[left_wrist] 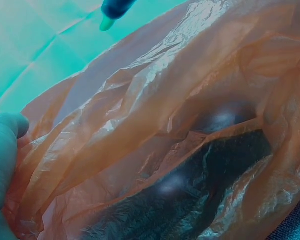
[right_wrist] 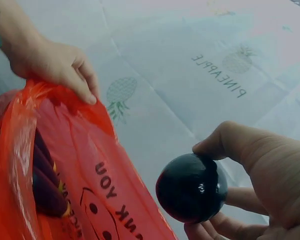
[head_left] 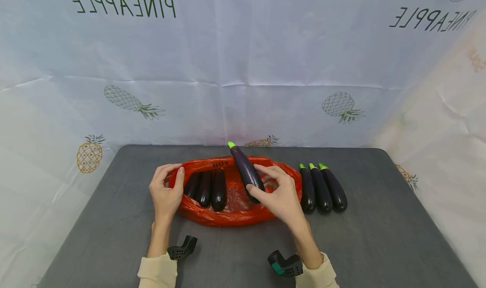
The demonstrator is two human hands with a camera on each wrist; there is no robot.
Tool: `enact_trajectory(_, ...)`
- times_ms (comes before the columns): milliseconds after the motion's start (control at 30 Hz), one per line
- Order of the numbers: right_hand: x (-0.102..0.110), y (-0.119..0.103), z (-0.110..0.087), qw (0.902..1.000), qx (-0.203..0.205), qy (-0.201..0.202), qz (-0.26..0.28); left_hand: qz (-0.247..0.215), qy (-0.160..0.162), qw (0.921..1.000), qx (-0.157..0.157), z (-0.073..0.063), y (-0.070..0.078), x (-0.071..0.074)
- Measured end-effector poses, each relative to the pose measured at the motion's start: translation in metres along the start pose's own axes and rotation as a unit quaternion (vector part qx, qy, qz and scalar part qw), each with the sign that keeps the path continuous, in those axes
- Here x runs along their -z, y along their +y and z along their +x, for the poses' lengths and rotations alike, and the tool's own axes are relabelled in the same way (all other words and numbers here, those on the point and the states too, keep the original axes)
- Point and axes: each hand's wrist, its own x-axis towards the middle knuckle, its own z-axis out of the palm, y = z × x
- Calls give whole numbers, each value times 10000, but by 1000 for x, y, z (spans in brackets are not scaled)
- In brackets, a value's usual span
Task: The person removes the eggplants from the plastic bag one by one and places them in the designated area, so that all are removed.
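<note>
A red plastic bag (head_left: 231, 217) lies with its mouth spread wide on the table. My left hand (head_left: 166, 192) grips the bag's left rim between thumb and fingers. Inside, on the left, several eggplants (head_left: 219, 191) lie side by side. My right hand (head_left: 279, 193) holds another eggplant (head_left: 244, 170) by its thick end, over the bag's right part, its green stem pointing away from me. In the right wrist view the round dark end of the held eggplant (right_wrist: 190, 189) sits between thumb and fingers. The left wrist view shows dark eggplants (left_wrist: 180, 195) through the thin bag.
Just right of the bag, three eggplants (head_left: 322, 189) lie in a row on the grey table (head_left: 383, 237), stems pointing away. A white cloth (head_left: 243, 60) printed with pineapples hangs behind the table's far edge.
</note>
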Motion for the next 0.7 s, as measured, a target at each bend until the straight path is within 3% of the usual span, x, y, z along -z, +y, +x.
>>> enact_trajectory(400,25,15,-1,9986,205,433,-206,51,10,10000,-15,1,-1,0)
enact_trajectory(700,57,32,-5,9947,-12,983,-301,43,-15,10000,-2,1,0,-1)
